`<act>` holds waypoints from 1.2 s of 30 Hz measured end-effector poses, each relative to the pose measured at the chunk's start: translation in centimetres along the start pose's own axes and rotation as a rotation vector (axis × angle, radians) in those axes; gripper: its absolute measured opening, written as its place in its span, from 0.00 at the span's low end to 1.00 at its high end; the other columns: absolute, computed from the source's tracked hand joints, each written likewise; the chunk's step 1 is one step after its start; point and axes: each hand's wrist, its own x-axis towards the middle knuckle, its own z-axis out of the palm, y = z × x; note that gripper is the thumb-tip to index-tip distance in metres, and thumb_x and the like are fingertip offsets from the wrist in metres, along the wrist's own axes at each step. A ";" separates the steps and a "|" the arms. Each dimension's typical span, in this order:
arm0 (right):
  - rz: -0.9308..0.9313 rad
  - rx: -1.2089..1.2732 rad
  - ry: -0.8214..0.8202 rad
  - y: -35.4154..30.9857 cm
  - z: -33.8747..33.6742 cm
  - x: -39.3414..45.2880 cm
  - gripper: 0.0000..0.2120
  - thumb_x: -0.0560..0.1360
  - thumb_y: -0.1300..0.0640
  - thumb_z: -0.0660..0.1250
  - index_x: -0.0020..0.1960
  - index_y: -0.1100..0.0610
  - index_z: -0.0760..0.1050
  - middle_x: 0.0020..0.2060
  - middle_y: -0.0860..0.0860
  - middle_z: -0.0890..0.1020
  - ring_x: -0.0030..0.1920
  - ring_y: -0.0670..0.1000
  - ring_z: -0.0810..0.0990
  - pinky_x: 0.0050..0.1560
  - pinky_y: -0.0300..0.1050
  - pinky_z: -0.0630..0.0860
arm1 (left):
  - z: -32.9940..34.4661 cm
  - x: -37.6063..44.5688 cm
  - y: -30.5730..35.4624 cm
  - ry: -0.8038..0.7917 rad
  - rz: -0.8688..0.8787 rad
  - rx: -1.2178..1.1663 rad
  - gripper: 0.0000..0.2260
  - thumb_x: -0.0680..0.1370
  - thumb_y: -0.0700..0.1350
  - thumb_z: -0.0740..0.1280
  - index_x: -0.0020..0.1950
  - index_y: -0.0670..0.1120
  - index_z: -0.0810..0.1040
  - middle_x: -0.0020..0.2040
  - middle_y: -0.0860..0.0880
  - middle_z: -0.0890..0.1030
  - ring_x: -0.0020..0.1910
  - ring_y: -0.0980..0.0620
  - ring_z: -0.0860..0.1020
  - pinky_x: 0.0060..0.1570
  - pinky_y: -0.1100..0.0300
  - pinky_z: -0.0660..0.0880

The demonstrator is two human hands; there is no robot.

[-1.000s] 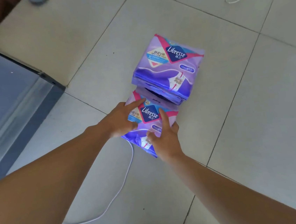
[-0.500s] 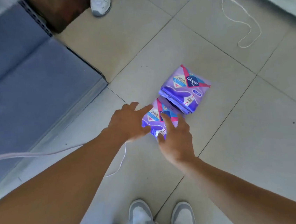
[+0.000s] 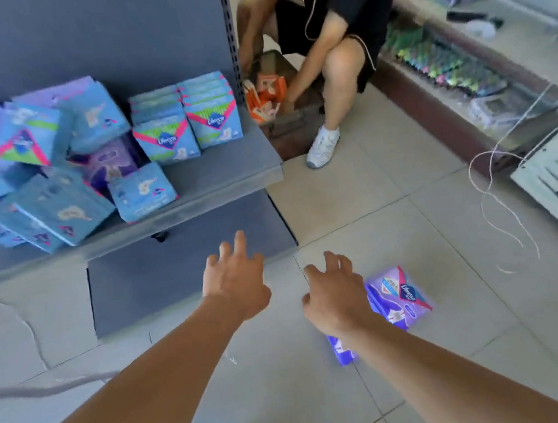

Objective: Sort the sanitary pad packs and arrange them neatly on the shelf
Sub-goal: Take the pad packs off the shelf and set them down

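Both hands hang empty above the floor, the left hand (image 3: 235, 286) and right hand (image 3: 334, 296) each with fingers (image 3: 240, 246) spread apart. The purple Libresse packs (image 3: 400, 296) lie on the tiles just beyond the right fingers; blue packs (image 3: 167, 140) crowd the grey shelf (image 3: 233, 178) ahead of the left fingers.

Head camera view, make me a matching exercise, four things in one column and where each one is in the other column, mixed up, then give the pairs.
Things:
1. purple packs
2. blue packs
3. orange packs
4. white cord

Places:
A. on the grey shelf
B. trailing loose across the floor tiles at the right
C. on the floor by the right hand
D. in the brown box by the crouching person

Pairs: 1-C, 2-A, 3-D, 4-B
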 end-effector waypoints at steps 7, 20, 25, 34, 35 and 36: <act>-0.310 -0.078 0.048 -9.4 -6.6 1.9 0.20 0.79 0.52 0.59 0.69 0.53 0.66 0.73 0.56 0.59 0.73 0.57 0.58 0.67 0.51 0.65 | -3.2 -3.9 -11.4 0.119 -0.279 -0.123 0.25 0.76 0.57 0.62 0.73 0.54 0.64 0.78 0.42 0.48 0.74 0.43 0.58 0.68 0.49 0.64; -0.570 -0.039 0.124 -26.0 -9.0 10.1 0.20 0.78 0.53 0.61 0.69 0.54 0.69 0.70 0.50 0.66 0.68 0.54 0.65 0.66 0.47 0.68 | -2.4 -8.1 -31.0 0.241 -0.653 -0.282 0.31 0.73 0.60 0.64 0.74 0.55 0.61 0.73 0.45 0.61 0.68 0.43 0.66 0.61 0.50 0.70; -0.624 -0.019 0.152 -31.6 -10.9 13.6 0.19 0.78 0.53 0.63 0.68 0.55 0.70 0.67 0.50 0.68 0.69 0.52 0.65 0.68 0.48 0.67 | -4.7 -7.7 -37.1 0.282 -0.706 -0.279 0.30 0.74 0.59 0.65 0.74 0.53 0.62 0.73 0.45 0.61 0.69 0.42 0.65 0.61 0.49 0.70; -0.721 -0.021 0.134 -37.4 -10.3 20.3 0.12 0.76 0.55 0.64 0.59 0.56 0.74 0.60 0.52 0.72 0.62 0.55 0.71 0.60 0.51 0.71 | -4.2 -2.2 -42.8 0.310 -0.745 -0.271 0.35 0.74 0.61 0.64 0.77 0.56 0.54 0.72 0.42 0.62 0.68 0.40 0.66 0.61 0.48 0.69; -0.738 -0.023 0.138 -38.1 -10.2 21.5 0.13 0.76 0.55 0.64 0.60 0.57 0.73 0.62 0.52 0.72 0.63 0.56 0.70 0.61 0.52 0.71 | -4.1 -1.1 -43.3 0.318 -0.750 -0.270 0.35 0.74 0.61 0.64 0.77 0.56 0.53 0.72 0.42 0.63 0.68 0.40 0.66 0.61 0.48 0.69; -0.758 -0.030 0.144 -38.8 -10.1 22.8 0.14 0.77 0.55 0.64 0.61 0.57 0.73 0.63 0.53 0.71 0.64 0.56 0.69 0.61 0.53 0.71 | -3.9 0.1 -44.0 0.323 -0.757 -0.272 0.36 0.74 0.61 0.64 0.78 0.56 0.53 0.72 0.42 0.63 0.68 0.39 0.66 0.61 0.47 0.69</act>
